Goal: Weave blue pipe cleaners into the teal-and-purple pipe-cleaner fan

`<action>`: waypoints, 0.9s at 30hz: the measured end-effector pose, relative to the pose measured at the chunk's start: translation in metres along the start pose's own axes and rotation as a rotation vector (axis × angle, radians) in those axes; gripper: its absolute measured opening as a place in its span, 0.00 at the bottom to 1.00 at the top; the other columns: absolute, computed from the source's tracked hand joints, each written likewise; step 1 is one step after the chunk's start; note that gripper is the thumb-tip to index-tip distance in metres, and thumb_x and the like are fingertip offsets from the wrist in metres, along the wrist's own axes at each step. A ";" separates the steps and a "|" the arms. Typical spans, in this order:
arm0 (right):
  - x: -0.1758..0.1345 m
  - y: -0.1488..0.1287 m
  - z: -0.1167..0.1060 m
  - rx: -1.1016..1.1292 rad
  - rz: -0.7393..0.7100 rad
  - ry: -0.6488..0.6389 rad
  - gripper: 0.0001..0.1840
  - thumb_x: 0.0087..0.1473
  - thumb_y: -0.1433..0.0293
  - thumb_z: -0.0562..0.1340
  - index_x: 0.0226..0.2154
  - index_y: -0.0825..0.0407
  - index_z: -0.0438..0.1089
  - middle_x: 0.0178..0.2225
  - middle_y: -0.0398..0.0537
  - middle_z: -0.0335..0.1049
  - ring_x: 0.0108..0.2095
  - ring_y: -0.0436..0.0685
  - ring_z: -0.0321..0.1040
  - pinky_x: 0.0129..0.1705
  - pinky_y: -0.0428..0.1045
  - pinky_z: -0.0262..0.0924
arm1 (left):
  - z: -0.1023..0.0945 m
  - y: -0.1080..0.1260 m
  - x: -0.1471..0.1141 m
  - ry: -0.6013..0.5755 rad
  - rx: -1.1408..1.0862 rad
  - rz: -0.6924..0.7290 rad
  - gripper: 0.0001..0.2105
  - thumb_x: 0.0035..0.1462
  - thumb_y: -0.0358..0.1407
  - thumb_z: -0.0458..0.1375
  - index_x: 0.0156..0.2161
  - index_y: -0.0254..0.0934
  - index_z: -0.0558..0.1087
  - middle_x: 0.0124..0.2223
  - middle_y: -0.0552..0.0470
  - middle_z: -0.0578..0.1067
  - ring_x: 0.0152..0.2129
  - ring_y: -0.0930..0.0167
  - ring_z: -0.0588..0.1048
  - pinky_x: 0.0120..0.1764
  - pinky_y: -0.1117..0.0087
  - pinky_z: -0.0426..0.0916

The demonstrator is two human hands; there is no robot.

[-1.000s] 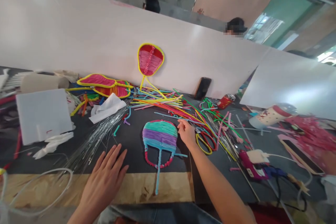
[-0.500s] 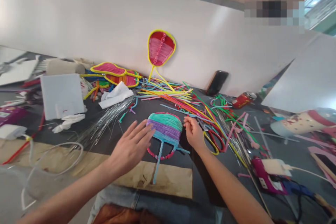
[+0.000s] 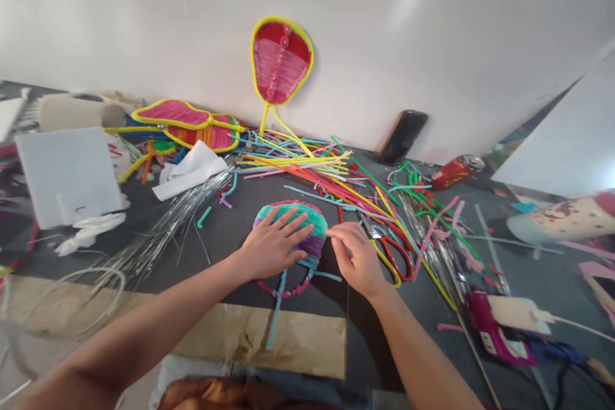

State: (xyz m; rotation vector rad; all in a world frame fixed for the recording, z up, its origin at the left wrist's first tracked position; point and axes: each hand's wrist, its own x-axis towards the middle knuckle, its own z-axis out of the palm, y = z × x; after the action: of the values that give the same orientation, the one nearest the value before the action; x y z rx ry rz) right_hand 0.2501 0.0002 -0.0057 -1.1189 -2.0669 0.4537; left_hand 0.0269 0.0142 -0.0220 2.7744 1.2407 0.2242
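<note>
Behind the dark table (image 3: 240, 200) stands a white panel (image 3: 168, 19); a red fan (image 3: 281, 64) and, farther right, a phone (image 3: 404, 134) lean on it at the far edge. Pipe cleaners (image 3: 307, 163) lie heaped beneath the red fan, spilling toward the right. Scissors (image 3: 388, 243) lie just beside the right hand (image 3: 358, 256), among pipe cleaners. Nearer the right edge are a can (image 3: 454, 171), a cup (image 3: 560, 219) and a pink box (image 3: 485, 307); to the left, silver wires (image 3: 158, 237), white paper (image 3: 192, 170) and a white board (image 3: 67, 176). The striped fan (image 3: 314, 230) lies flat near the middle of the near edge, partly hidden by the left hand (image 3: 273, 243), which rests on it with fingers spread apart. The right hand's fingers are curled, index and thumb close together at the striped fan's right rim; whether they pinch anything, I cannot tell. Its long axis runs front to back: rounded top toward the far edge, blue stem (image 3: 275, 327) pointing to the near edge, slightly left, over brown board (image 3: 307, 339). Pixels blur the room's upper right.
</note>
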 end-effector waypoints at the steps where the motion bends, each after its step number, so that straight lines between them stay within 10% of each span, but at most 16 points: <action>1: 0.000 -0.002 -0.004 -0.004 0.017 -0.072 0.11 0.60 0.70 0.52 0.39 0.49 0.69 0.35 0.50 0.72 0.39 0.57 0.67 0.43 0.53 0.62 | 0.000 0.000 0.000 -0.001 0.001 -0.004 0.26 0.62 0.51 0.42 0.62 0.45 0.56 0.64 0.51 0.58 0.62 0.62 0.51 0.61 0.54 0.41; 9: -0.003 -0.012 -0.014 -0.252 0.122 -0.608 0.09 0.49 0.61 0.65 0.28 0.49 0.69 0.25 0.42 0.70 0.29 0.54 0.65 0.30 0.47 0.53 | 0.000 0.001 0.001 -0.005 0.029 -0.004 0.26 0.62 0.52 0.41 0.61 0.45 0.58 0.64 0.52 0.59 0.62 0.62 0.53 0.60 0.55 0.43; 18: -0.005 0.006 0.006 -0.154 0.107 -0.404 0.06 0.58 0.68 0.57 0.35 0.49 0.70 0.32 0.45 0.72 0.37 0.54 0.68 0.39 0.48 0.58 | -0.012 0.006 -0.007 0.107 0.115 -0.251 0.24 0.62 0.45 0.46 0.60 0.41 0.61 0.62 0.44 0.62 0.59 0.55 0.58 0.59 0.45 0.44; 27: -0.006 0.012 0.009 -0.107 0.122 -0.363 0.09 0.59 0.67 0.55 0.37 0.48 0.71 0.33 0.46 0.73 0.36 0.53 0.70 0.38 0.47 0.59 | -0.001 0.022 -0.015 -0.070 0.052 0.125 0.40 0.56 0.61 0.37 0.65 0.35 0.48 0.65 0.43 0.55 0.63 0.60 0.48 0.61 0.52 0.29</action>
State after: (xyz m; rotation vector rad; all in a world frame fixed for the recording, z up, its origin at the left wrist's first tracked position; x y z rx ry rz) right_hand 0.2531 0.0022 -0.0216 -1.3085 -2.3655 0.6524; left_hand 0.0333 -0.0118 -0.0188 2.8799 1.0742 0.1035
